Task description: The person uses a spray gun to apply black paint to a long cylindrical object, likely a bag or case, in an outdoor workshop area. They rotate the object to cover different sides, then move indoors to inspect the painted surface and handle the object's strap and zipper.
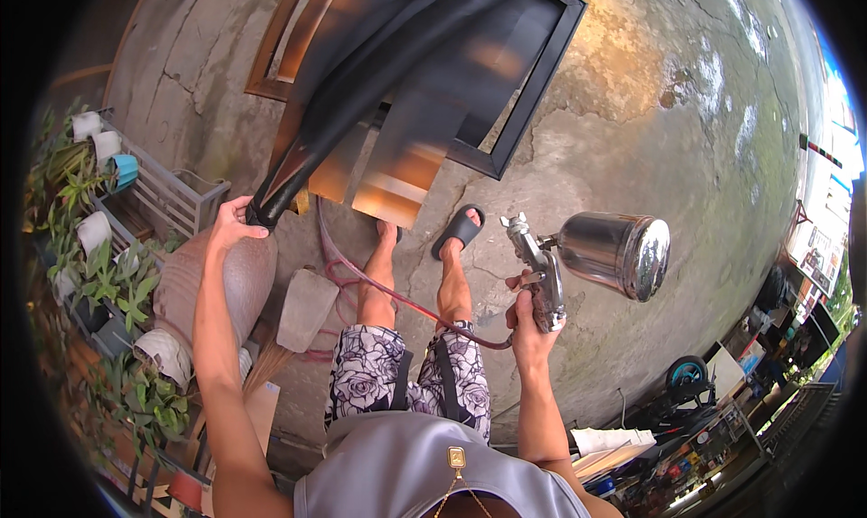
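My left hand (pixel 237 220) grips the lower end of a long, glossy black, curved piece (pixel 316 130), which slants up and right over several panels (pixel 393 193) painted black with orange-brown patches. A dark rectangular frame (pixel 562 39) lies behind them. My right hand (pixel 533 324) is closed on the handle of a silver spray gun (pixel 542 283), whose large metal cup (pixel 610 256) sticks out to the right. A red hose (pixel 388 297) runs from below the gun across my legs and loops on the left.
A large rounded pot (pixel 208 288) and a squarish stone (pixel 307 310) sit left of my legs. Potted plants (pixel 126 283) and a slatted rack (pixel 185 202) line the left side. Cracked concrete (pixel 677 139) extends right toward a cluttered edge with a wheeled vehicle (pixel 686 378).
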The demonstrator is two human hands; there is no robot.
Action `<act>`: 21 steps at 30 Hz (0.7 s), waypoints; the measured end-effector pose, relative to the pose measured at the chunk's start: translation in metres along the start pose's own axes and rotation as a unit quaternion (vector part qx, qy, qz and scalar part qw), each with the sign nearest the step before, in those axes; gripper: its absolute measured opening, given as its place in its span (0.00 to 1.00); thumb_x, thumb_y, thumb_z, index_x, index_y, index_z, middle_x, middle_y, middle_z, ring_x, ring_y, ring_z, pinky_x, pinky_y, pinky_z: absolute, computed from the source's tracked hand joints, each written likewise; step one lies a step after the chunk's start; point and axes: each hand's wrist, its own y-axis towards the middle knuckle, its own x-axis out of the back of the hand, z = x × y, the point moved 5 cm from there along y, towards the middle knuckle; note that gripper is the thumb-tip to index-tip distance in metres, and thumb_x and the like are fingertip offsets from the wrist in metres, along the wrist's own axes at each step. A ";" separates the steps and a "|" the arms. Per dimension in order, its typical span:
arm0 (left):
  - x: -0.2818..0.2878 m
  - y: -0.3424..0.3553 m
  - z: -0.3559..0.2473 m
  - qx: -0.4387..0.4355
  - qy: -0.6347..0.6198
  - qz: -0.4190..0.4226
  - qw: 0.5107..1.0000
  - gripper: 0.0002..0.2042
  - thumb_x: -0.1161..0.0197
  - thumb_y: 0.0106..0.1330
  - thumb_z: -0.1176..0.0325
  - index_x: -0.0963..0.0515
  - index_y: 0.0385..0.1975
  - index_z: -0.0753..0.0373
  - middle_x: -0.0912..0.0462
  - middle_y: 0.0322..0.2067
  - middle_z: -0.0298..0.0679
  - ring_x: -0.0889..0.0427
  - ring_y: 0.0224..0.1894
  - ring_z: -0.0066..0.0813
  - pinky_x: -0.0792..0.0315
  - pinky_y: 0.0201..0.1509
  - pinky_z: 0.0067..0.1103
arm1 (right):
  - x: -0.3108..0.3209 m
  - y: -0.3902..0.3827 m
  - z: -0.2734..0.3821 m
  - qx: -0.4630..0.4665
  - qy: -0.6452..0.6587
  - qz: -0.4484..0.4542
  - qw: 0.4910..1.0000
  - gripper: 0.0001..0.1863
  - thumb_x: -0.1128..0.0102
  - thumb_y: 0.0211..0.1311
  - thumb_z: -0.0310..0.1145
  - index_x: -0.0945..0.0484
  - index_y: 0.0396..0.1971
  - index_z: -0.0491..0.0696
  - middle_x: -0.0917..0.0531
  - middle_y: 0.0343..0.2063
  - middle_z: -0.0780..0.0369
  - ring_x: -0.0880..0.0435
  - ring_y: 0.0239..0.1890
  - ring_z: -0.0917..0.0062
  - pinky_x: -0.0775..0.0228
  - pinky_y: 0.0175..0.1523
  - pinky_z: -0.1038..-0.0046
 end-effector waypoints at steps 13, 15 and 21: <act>-0.018 -0.018 -0.036 -0.134 0.225 -0.248 0.933 0.37 0.20 0.24 0.67 0.30 0.42 0.63 0.20 0.34 0.40 0.21 0.37 0.30 0.28 0.44 0.24 | -0.007 0.005 0.004 0.015 -0.004 0.016 1.000 0.14 0.43 0.60 0.29 0.27 0.45 0.40 0.19 0.34 0.58 0.30 0.17 0.88 0.38 0.20 0.84; -0.020 -0.018 -0.033 -0.139 0.254 -0.264 0.920 0.38 0.20 0.23 0.65 0.31 0.42 0.62 0.21 0.34 0.40 0.22 0.38 0.34 0.29 0.45 0.26 | -0.009 0.005 0.004 0.031 -0.019 0.028 0.999 0.15 0.45 0.62 0.29 0.28 0.48 0.41 0.19 0.35 0.58 0.32 0.15 0.88 0.40 0.19 0.85; -0.028 -0.011 -0.028 -0.165 0.278 -0.252 0.912 0.35 0.22 0.22 0.67 0.30 0.38 0.61 0.21 0.33 0.43 0.22 0.38 0.42 0.28 0.45 0.31 | -0.010 0.004 0.006 0.030 -0.030 0.036 0.998 0.14 0.45 0.62 0.28 0.28 0.47 0.41 0.19 0.34 0.58 0.31 0.16 0.88 0.40 0.19 0.85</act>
